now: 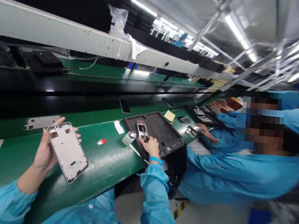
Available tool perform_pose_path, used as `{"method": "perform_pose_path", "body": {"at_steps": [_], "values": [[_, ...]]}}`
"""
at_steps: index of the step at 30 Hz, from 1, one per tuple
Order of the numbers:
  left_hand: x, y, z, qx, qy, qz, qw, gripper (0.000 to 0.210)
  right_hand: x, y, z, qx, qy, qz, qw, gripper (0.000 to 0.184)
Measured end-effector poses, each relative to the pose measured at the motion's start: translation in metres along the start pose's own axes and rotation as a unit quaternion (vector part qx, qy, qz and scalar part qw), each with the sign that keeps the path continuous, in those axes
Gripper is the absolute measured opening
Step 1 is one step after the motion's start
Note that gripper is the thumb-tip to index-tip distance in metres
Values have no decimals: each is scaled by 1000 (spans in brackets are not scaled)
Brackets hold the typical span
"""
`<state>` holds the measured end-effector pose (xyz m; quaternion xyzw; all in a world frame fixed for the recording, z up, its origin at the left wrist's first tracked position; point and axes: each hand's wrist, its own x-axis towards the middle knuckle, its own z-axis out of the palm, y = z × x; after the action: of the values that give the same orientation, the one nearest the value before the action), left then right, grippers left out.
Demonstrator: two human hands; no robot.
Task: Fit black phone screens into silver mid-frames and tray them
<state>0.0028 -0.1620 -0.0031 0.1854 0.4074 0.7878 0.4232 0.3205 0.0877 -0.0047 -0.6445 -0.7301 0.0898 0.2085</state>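
My left hand (45,150) holds a phone mid-frame (67,150) tilted above the green bench, thumb along its left edge and fingers behind it. The frame is pale with a silver rim and several small cutouts. My right hand (151,146) reaches over a black foam-lined tray (164,127). Its fingers are closed at the near end of a narrow silver part with a red mark (142,129); what exactly the part is, I cannot make out. Just left of this hand stands a small white container with a round metal top (130,137).
Another phone frame (42,121) lies on the left. Small red items (102,141), a white paper scrap (118,127) and yellow paper (169,116) are on the bench. Dark phone-shaped pieces (124,106) lie farther back. Co-workers in blue (232,173) sit at the right.
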Motion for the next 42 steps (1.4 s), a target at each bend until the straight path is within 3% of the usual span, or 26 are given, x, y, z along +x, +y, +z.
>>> {"method": "perform_pose_path", "body": {"at_steps": [5, 12, 15, 18, 21, 24, 28, 30, 33, 36, 39, 42], "values": [[1, -18, -5, -9, 14, -82, 997, 71, -13, 6, 14, 86, 10, 27, 996, 37], [1, -1, 11, -47, 73, -115, 990, 55, 14, 24, 21, 210, 33, 66, 975, 31], [-4, -1, 5, -68, 88, -161, 981, 59, 16, 32, 17, 264, 52, 92, 959, 51], [-14, -12, -10, -91, 63, -191, 975, 62, -7, 30, 20, 326, 67, 99, 938, 73], [-28, -25, -19, -125, -11, -193, 973, 60, -53, 2, 36, 418, 46, 46, 906, 72], [-40, -33, -13, -162, -99, -191, 963, 63, -102, -46, 61, 453, -44, -18, 890, 63], [-50, -38, 2, -163, -197, -216, 942, 84, -151, -99, 91, 490, -164, -86, 852, 57], [-51, -38, 5, -145, -207, -218, 943, 96, -162, -112, 98, 500, -189, -114, 837, 51], [-51, -39, 2, -78, -182, -179, 964, 99, -165, -123, 96, 522, -149, -147, 827, 40], [-50, -42, -6, 59, -184, -89, 977, 87, -157, -133, 78, 551, -112, -208, 801, 41], [-49, -46, -11, 217, -219, 31, 951, 70, -150, -144, 61, 557, -127, -255, 780, 43], [-48, -51, -13, 306, -243, 110, 914, 61, -149, -152, 55, 576, -134, -236, 772, 39]]}}
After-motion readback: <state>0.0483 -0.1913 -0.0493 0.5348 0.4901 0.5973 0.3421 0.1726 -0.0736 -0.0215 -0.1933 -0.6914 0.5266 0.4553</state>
